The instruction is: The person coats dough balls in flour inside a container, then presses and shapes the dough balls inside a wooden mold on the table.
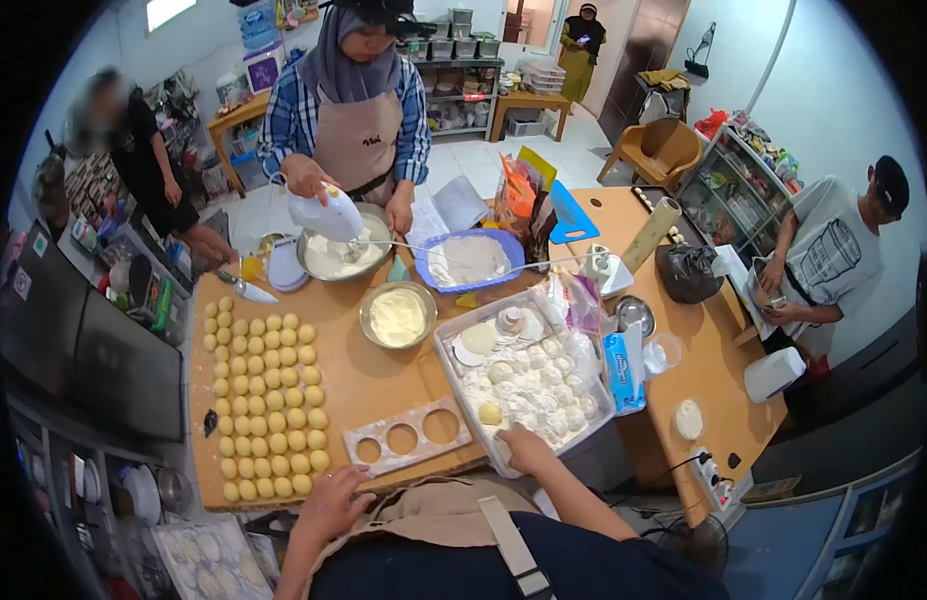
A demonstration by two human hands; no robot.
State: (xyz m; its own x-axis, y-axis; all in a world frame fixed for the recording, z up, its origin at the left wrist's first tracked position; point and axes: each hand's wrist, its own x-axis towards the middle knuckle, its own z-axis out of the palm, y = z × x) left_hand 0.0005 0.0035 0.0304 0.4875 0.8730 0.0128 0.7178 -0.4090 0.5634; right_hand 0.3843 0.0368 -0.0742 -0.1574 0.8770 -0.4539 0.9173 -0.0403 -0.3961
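Observation:
My left hand (334, 502) is at the table's front edge, fingers stretched out and holding nothing. It is nearest to a floured wooden board with three round holes (364, 436). My right hand (529, 452) reaches over the near side of a white plastic tub (606, 400). Its fingers are bunched down in the flour, and what they hold, if anything, is hidden. Just beyond the fingertips lies a yellow dough ball (491, 413). Several flour-coated dough balls (501, 372) and a round cutter-like piece (512, 320) sit in the tub.
Rows of yellow dough balls (259, 408) cover the table's left side. Across from me a person runs a hand mixer (326, 215) in a metal bowl (314, 262). Nearby stand a bowl of cream (397, 316) and a blue flour basin (429, 272). Another person stands right.

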